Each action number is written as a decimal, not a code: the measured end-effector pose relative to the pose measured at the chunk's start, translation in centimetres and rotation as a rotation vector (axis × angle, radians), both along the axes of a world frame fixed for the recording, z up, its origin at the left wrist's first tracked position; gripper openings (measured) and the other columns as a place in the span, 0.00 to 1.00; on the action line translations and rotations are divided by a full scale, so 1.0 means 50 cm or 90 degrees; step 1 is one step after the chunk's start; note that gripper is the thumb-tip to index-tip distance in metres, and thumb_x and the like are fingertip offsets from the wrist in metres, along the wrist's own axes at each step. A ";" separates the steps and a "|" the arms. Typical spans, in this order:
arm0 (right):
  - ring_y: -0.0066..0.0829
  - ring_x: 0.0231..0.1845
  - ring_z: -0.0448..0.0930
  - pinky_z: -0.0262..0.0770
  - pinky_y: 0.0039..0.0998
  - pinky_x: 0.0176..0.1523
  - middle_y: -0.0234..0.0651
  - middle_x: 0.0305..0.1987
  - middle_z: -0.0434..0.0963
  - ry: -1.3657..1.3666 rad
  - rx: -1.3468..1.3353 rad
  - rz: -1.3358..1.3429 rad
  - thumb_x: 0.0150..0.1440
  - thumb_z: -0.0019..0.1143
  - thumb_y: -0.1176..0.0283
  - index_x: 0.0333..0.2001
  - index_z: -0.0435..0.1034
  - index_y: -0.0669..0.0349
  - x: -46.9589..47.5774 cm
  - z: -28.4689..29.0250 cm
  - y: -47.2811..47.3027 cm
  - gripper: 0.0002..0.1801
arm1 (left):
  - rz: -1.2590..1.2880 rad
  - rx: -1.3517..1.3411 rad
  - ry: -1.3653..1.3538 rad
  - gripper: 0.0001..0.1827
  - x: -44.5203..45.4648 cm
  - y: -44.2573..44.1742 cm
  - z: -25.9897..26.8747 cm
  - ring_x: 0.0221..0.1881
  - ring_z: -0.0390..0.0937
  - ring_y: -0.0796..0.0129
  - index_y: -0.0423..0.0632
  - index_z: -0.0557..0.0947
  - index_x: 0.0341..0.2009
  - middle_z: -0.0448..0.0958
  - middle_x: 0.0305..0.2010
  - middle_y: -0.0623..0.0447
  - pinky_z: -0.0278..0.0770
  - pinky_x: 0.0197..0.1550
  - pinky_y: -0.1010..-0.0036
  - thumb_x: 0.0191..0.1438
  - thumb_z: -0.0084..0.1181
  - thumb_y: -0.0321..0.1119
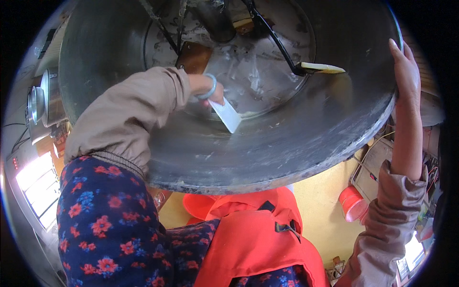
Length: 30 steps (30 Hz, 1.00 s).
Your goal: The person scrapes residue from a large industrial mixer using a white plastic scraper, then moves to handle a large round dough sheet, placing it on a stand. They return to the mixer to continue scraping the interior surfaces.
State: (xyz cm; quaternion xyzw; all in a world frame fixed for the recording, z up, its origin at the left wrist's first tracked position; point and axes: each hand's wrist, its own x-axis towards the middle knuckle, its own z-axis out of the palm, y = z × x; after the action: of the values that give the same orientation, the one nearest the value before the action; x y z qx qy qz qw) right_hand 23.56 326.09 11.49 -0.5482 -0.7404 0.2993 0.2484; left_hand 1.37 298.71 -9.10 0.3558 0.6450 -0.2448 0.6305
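Note:
A large dark metal mixing pan point(222, 158) with sloping walls fills the upper view. My left hand point(216, 94), a pale bangle point(209, 87) at its wrist, reaches down inside and grips a white ribbed scraper point(226, 114). The scraper's broad end is at the lower wall, near the ring where wall meets base. Whitish residue point(255, 80) streaks the pan's base, and smaller flecks mark the wall. My right hand point(407, 80) holds the pan's right rim, with a finger over its edge; part of its grip is hidden.
A black stirring arm point(276, 39) with a pale paddle point(322, 68) juts into the pan. A brown plate point(193, 57) is near my left wrist. Red buckets point(353, 202) stand below, on a yellowish floor point(319, 193). Metal vessels point(46, 98) are at the left.

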 end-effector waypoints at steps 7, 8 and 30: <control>0.37 0.54 0.71 0.63 0.34 0.57 0.41 0.54 0.70 -0.009 0.007 -0.002 0.55 0.48 0.53 0.58 0.61 0.53 0.005 -0.003 0.005 0.29 | -0.033 0.408 0.026 0.19 0.027 0.099 0.020 0.28 0.78 0.54 0.32 0.72 0.39 0.77 0.31 0.38 0.78 0.28 0.67 0.49 0.51 0.36; 0.36 0.54 0.71 0.62 0.33 0.57 0.41 0.54 0.70 -0.010 0.017 0.002 0.55 0.48 0.53 0.58 0.61 0.53 0.005 -0.006 0.007 0.29 | 0.012 0.507 0.016 0.20 0.048 0.102 0.008 0.31 0.78 0.54 0.32 0.71 0.41 0.77 0.32 0.38 0.78 0.29 0.67 0.48 0.53 0.36; 0.33 0.51 0.73 0.65 0.31 0.55 0.40 0.51 0.72 0.044 -0.012 0.041 0.55 0.48 0.55 0.57 0.62 0.54 0.013 -0.014 0.030 0.28 | -0.037 0.410 0.141 0.13 -0.019 -0.106 -0.016 0.37 0.73 0.45 0.42 0.68 0.42 0.74 0.34 0.39 0.70 0.40 0.58 0.50 0.49 0.29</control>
State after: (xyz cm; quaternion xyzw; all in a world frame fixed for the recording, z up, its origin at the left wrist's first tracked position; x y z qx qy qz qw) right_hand 24.23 327.61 10.79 -0.5156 -0.7459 0.3327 0.2592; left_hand 0.44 293.41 -9.92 0.5262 0.7432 -0.0838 0.4046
